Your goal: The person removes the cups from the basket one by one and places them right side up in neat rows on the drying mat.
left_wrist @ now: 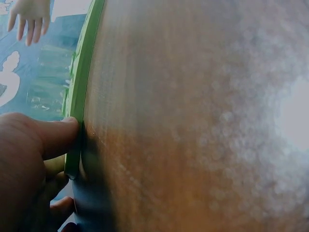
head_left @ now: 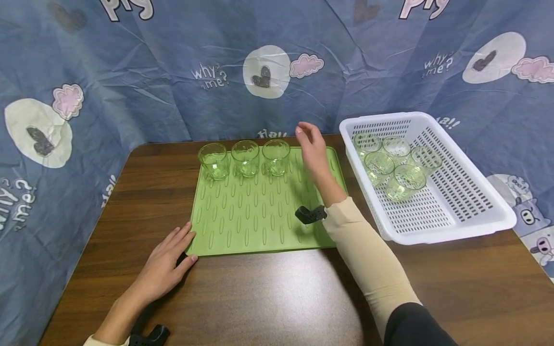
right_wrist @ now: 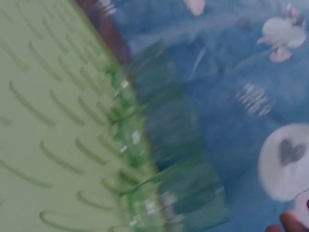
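Note:
Three green-tinted drinking glasses stand upright in a row along the back of a green ridged mat. My left hand rests at the mat's front left corner, its fingers extended over the left edge. In the left wrist view the thumb touches the mat's rim. Over the mat's back right part, my right hand is raised, just right of the row, with loosely bent fingers and nothing in it. The right wrist view shows the row of glasses blurred, with a few fingertips at the bottom right corner.
A white perforated plastic basket stands to the right of the mat, with several similar glasses grouped in its left part. Mat and basket are on a brown wooden table. A blue printed cloth hangs behind.

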Demonstrator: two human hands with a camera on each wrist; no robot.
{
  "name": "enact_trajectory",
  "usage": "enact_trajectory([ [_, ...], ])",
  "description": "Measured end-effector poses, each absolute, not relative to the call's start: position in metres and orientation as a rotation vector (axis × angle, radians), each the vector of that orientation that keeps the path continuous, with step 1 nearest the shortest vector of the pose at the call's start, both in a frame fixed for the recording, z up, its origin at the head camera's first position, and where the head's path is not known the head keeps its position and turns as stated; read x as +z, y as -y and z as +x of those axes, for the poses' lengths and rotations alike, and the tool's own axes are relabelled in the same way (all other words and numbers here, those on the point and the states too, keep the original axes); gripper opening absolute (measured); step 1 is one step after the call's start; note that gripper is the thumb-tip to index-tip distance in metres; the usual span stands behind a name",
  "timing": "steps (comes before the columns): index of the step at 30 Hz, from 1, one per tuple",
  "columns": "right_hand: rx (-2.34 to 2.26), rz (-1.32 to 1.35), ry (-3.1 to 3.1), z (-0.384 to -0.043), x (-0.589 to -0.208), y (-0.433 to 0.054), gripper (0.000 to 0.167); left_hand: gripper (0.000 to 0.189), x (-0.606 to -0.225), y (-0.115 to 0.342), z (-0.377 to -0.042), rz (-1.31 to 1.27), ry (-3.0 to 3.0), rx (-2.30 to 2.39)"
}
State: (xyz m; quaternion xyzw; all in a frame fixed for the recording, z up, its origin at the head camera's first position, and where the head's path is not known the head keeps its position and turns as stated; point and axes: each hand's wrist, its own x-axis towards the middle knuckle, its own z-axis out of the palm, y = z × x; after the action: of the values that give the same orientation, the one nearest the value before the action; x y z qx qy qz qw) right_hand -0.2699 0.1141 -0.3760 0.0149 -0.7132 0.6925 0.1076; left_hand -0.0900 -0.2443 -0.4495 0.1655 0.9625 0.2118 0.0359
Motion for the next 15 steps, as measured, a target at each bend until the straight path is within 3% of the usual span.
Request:
enact_trajectory([
  [15,1.917,0.436,2.021,-0.174,-0.328,-0.142,0.027,0.060,-0.450,0.244,-0.090,0.510,-2.970,0.645],
])
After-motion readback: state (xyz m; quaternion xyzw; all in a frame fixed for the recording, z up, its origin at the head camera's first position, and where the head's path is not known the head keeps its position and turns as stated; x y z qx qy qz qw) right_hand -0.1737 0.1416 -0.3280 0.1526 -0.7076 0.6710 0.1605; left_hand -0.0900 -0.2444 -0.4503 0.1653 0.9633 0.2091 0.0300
